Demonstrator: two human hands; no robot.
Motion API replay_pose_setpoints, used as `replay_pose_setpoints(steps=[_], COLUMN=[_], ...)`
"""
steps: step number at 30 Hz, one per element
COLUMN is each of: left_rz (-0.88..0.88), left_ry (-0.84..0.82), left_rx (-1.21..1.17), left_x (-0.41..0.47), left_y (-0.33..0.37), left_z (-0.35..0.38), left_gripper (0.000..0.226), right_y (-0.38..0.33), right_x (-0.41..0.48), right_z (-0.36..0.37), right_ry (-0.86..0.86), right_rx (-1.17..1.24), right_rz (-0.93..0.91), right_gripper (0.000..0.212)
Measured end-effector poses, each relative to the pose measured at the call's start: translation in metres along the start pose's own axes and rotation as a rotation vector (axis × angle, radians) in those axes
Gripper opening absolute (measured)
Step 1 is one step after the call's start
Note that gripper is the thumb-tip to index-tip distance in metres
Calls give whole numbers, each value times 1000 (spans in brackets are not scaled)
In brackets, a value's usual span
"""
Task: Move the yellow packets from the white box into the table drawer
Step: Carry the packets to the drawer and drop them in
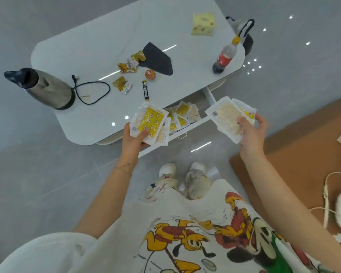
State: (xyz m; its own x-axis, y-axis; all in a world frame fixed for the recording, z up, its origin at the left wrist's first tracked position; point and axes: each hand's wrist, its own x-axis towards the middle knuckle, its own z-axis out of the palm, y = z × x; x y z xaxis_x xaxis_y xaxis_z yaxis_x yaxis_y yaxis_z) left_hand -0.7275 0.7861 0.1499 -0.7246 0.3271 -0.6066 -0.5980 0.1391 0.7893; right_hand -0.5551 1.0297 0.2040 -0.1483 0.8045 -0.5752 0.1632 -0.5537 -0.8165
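My left hand grips a small stack of yellow packets with star prints, held just above the left end of the open table drawer. My right hand holds another few yellow packets, back sides up, over the drawer's right end. Several yellow packets lie inside the drawer. A pale yellow box sits at the far end of the white table; no white box can be picked out.
On the table stand a steel kettle with its black cord, a cola bottle, a dark mat, loose snack wrappers, an orange ball and a black stick sachet. A brown mat lies on the right.
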Motion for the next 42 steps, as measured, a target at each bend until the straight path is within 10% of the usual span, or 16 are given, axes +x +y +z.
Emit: replay_pose_setpoints(steps=[17, 25, 32, 42], left_rz=[-395, -191, -2, -82], left_ry=[165, 314, 408, 540], left_rx=[107, 312, 626, 793], left_x=[320, 372, 340, 197], left_y=[-256, -312, -300, -178], left_z=[38, 36, 57, 54], left_gripper=[42, 40, 67, 79], right_y=[266, 349, 334, 175], right_x=[383, 451, 417, 251], right_z=[153, 186, 187, 191], right_ry=[-207, -200, -264, -845], right_rx=[-435, -450, -898, -1383], right_rz=[249, 412, 60, -540], right_gripper=[39, 55, 83, 44])
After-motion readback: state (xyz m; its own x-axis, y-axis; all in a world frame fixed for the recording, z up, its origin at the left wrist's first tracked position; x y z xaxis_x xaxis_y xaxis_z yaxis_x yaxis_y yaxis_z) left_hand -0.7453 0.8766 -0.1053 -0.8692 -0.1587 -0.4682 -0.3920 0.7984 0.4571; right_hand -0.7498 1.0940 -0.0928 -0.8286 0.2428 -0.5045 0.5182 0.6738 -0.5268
